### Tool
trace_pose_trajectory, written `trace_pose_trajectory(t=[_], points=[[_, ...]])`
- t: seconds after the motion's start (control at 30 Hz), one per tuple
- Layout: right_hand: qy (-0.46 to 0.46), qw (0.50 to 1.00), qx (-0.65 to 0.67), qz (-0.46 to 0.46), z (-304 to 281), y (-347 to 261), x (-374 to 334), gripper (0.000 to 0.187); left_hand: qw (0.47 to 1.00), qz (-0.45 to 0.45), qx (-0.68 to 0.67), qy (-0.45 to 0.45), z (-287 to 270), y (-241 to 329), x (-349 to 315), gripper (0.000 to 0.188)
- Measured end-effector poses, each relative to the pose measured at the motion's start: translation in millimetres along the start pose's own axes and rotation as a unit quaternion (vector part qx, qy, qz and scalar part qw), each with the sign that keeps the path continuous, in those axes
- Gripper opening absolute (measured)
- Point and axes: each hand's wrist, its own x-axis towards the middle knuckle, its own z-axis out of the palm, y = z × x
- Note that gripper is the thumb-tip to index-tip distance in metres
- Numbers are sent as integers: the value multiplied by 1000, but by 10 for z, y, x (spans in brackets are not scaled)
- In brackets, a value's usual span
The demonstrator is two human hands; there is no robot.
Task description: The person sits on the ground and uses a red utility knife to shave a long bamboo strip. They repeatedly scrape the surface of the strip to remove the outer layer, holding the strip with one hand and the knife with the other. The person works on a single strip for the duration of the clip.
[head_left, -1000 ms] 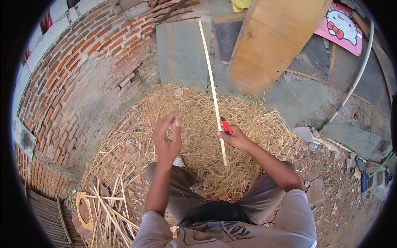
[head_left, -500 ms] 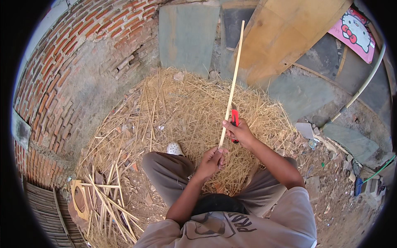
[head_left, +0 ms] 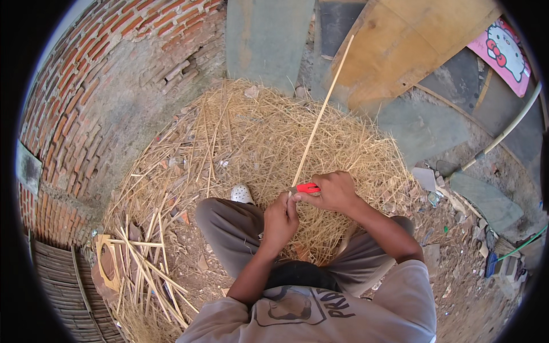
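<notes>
My left hand (head_left: 280, 223) is closed around the near end of a long, thin, pale strip that looks like bamboo (head_left: 323, 108). From there the strip slants away, up and to the right, over the shavings. A red utility knife (head_left: 309, 187) is gripped in my right hand (head_left: 333, 191), its blade end pointing left and meeting the strip just above my left fingers. My right thumb lies close to the strip beside the blade. Both hands are together in front of my crossed legs.
Pale curled shavings (head_left: 257, 131) cover the ground ahead. Several cut strips (head_left: 151, 260) lie in a loose heap at my left, near a brick wall (head_left: 74, 126). Boards, including a large brown panel (head_left: 400, 46), lean at the back. Rubble (head_left: 457, 211) is scattered on the right.
My right hand has turned the knife from upright to sideways and brought its blade onto the strip near my left hand. The strip now tilts further right.
</notes>
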Motion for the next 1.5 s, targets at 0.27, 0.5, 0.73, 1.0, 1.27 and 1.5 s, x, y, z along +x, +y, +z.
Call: trace_pose_trajectory(t=[0.27, 0.5, 0.73, 1.0, 1.27, 1.5], points=[[117, 992, -35, -13, 115, 159, 82, 70, 999, 15, 44, 1, -89, 117, 15, 12], [50, 998, -20, 21, 58, 110, 84, 70, 1000, 15, 25, 10, -96, 177, -10, 8], [73, 997, -28, -27, 98, 93, 76, 72, 999, 24, 25, -4, -94, 132, -9, 6], [-7, 999, -23, 33, 28, 88, 69, 68, 1000, -2, 10, -14, -116, 144, -171, 7], [18, 998, -12, 58, 21, 157, 81, 67, 995, 51, 87, 19, -158, 90, -219, 5], [2, 1000, 18, -16, 89, -80, -32, 67, 989, 82, 118, 35, -176, 83, -100, 12]])
